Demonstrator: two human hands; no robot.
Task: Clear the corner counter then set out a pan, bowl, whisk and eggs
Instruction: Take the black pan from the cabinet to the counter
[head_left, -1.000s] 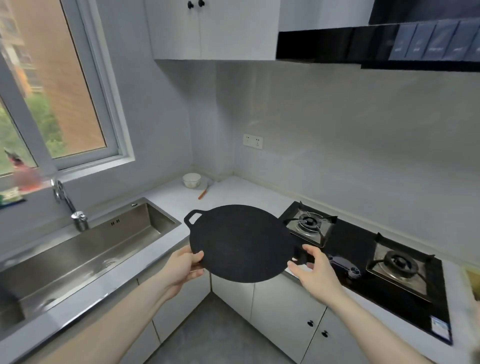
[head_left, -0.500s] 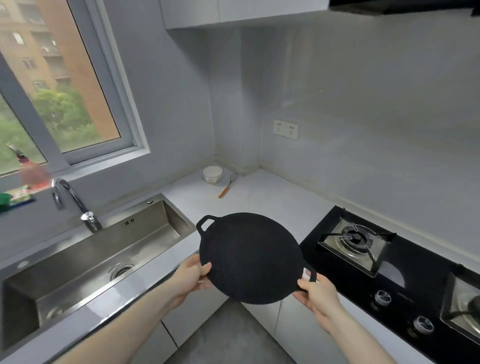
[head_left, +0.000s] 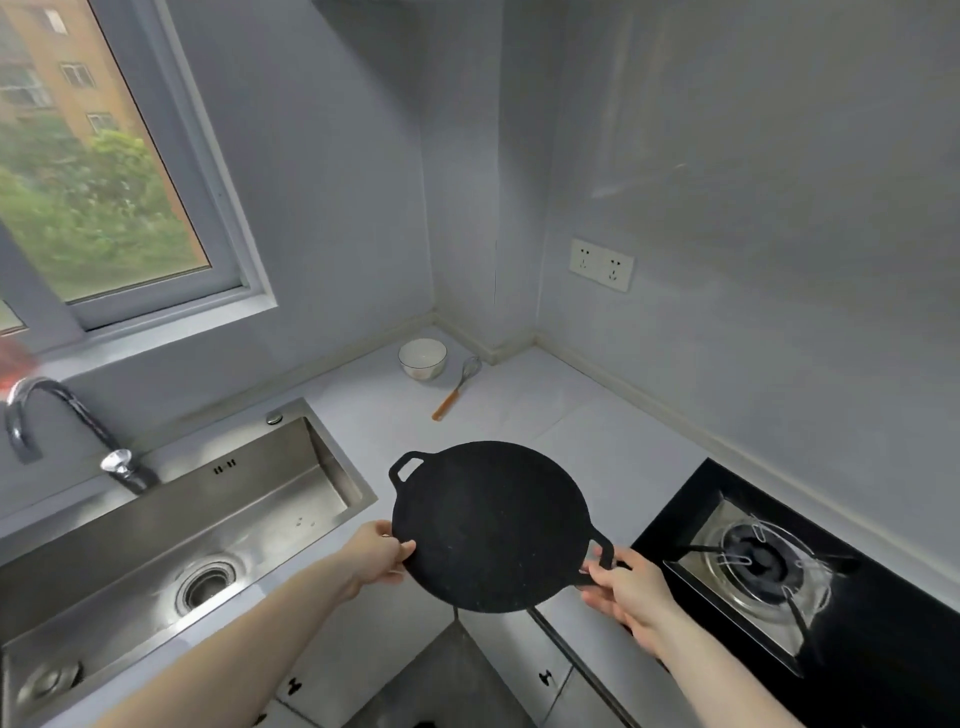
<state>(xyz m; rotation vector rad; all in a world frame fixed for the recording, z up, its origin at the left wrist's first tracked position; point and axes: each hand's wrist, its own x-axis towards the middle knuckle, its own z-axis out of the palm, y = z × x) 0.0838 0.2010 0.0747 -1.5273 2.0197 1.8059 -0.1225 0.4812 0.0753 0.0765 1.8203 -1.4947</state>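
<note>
You hold the pan (head_left: 491, 525), a flat round black griddle with two loop handles, in the lower middle of the frame, above the front edge of the table (head_left: 587, 441) and not resting on it. Your left hand (head_left: 376, 553) pinches the pan's left rim, thumb on top and fingers underneath. Your right hand (head_left: 626, 584) grips the near loop handle at the pan's lower right, fingers curled round it. The far loop handle points toward the upper left, at the sink. In the corner at the upper middle of the frame, the bowl (head_left: 422, 358), white and upright, stands on the table close to the wall. Just to its right lies the whisk (head_left: 457, 387), wire head toward the corner and orange handle pointing down-left toward you; it is beside the bowl, and you cannot tell whether the two touch. Both sit well apart from the pan, with bare table between. At left, the steel sink (head_left: 171, 530) takes up the table, with its drain in the lower left and the tap (head_left: 52, 421) behind it at the far left edge. At right, the black hob (head_left: 883, 623) runs into the lower right corner, its burner (head_left: 758, 558) just beside your right hand. A double socket (head_left: 601, 264) sits on the right wall above the table, and the window (head_left: 98, 171) fills the upper left. Below the pan you see cabinet doors (head_left: 519, 654) and a wedge of floor.
</note>
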